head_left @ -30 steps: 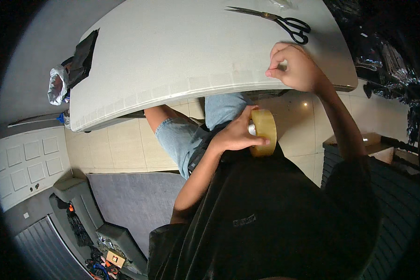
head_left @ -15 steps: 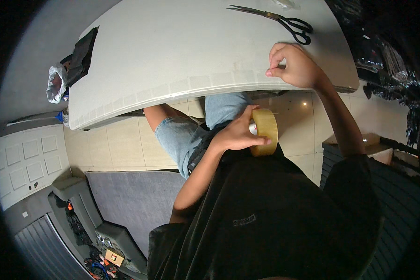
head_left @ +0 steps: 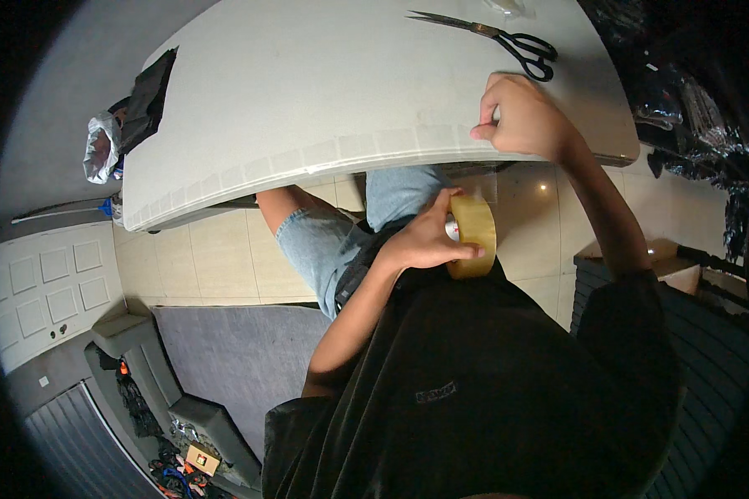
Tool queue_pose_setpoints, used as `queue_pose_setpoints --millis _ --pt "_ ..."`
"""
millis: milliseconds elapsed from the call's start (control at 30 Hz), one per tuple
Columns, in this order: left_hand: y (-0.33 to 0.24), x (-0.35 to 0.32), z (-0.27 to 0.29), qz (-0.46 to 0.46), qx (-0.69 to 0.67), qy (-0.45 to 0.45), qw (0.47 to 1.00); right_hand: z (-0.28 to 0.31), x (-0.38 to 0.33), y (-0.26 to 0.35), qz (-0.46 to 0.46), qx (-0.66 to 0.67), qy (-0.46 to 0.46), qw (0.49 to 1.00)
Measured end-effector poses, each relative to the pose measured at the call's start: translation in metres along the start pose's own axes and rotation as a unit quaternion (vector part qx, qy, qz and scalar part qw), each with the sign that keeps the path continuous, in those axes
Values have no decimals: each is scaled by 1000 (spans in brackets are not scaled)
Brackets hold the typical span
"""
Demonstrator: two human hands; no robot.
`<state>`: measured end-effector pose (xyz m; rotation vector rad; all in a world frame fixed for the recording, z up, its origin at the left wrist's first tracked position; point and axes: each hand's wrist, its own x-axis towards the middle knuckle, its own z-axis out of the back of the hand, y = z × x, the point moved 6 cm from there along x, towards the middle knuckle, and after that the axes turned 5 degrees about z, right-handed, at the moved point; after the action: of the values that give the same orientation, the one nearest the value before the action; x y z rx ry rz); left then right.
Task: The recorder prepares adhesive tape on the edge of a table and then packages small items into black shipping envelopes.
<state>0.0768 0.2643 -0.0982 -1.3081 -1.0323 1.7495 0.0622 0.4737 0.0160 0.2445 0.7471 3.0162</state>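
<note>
In the head view, the left hand was curled around a roll of clear packing tape, fingers wrapped over its outer face and thumb at the core, holding it below the near edge of the table and in front of the person's dark shirt. A thin strip of tape ran up from the roll toward the right hand, though the strip was faint and hard to trace against the tiled floor. The right hand rested at the table's near edge, fingers narrowed into a pinch with the fingertips pressed against the rim, apparently on the tape's free end; what lay inside the pinch could not be made out.

A row of short tape pieces lined the front edge of the table, left of the right hand. 1 pair of black-handled scissors lay on the tabletop just beyond the right hand, not touching it. A black pouch sat at the table's far left edge, with a crumpled plastic bag beside it.
</note>
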Motion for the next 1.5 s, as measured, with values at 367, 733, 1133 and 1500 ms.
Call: queue_pose_setpoints --millis 367,733,1133,1500 --pt "5 3 0 -8 51 -20 998 -5 15 -7 80 128 67 986" --pt "-11 4 7 -19 81 12 996 22 7 -52 86 72 26 993" --pt "-21 3 9 -140 -20 26 990 55 39 -150 -71 -58 -9 996" --pt "-20 4 4 -153 -38 53 986 79 -21 -129 -75 249 132 956"
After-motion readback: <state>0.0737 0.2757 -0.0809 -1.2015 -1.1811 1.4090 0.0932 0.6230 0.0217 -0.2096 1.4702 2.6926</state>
